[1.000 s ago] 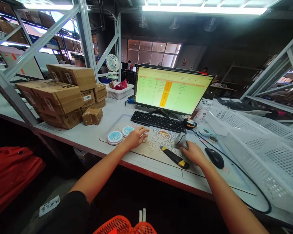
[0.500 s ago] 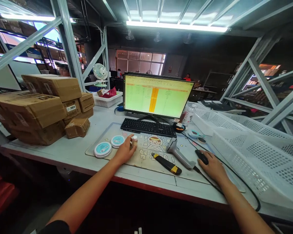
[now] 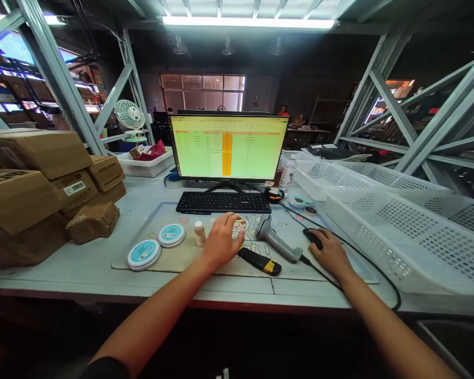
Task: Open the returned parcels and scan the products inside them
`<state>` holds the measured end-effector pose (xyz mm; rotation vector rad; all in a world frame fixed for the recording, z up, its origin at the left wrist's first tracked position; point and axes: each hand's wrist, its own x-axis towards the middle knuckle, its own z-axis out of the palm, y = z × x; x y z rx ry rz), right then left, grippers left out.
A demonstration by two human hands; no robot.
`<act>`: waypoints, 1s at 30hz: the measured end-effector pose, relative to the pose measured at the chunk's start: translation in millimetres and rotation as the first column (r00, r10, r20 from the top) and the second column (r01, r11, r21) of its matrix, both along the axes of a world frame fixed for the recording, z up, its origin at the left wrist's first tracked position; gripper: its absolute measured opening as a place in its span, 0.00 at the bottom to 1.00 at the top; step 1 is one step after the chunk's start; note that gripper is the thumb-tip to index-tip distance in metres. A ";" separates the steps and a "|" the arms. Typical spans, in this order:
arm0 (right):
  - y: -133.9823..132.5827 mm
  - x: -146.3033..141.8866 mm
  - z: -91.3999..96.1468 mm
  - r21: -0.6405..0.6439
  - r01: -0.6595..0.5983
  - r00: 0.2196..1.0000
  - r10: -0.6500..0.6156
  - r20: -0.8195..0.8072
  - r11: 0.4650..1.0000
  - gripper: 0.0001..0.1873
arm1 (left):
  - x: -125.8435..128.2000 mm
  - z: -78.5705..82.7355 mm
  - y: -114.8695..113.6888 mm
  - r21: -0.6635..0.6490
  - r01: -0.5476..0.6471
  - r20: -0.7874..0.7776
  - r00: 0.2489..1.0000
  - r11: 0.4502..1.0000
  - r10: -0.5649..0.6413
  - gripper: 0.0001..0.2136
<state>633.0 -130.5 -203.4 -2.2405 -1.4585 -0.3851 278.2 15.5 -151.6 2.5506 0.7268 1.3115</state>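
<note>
Right hand [image 3: 332, 255]: fingers curled over black mouse [image 3: 313, 239], right side of desk mat [image 3: 181, 255]. Left hand [image 3: 221, 243]: fingers loosely spread, nothing visible in grip. Capped bottle [image 3: 199, 235]: set down upright, left of left hand. Scanner [image 3: 279, 241]: set down between hands. Monitor [image 3: 197, 150], far: rows displayed; mouse work judged underway, amount remaining cannot be told.

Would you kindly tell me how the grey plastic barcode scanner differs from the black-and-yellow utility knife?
The grey plastic barcode scanner has a broad head on its handle; the black-and-yellow utility knife is a slim bar. The scanner has a black cable; the knife shows none. The knife lies nearer the front edge of the white desk than the scanner. Both lie slanted on the pale printed mat.
</note>
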 end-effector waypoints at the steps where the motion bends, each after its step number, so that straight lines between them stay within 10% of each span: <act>1: -0.3 0.7 -1.1 0.011 -0.005 1.000 0.005 0.003 1.000 0.26 | 14.6 1.0 8.4 -0.040 -0.020 -0.035 0.999 0.999 0.018 0.13; 13: 1.6 6.8 -9.1 0.059 -0.019 0.999 0.016 0.043 0.998 0.25 | 96.1 -19.4 91.1 -0.122 -0.272 -0.355 0.910 0.955 0.214 0.13; 30: 0.5 10.3 -13.0 0.065 -0.035 0.997 0.030 0.069 0.997 0.25 | 148.9 -39.4 118.2 -0.017 -0.084 -0.509 0.859 0.996 0.064 0.26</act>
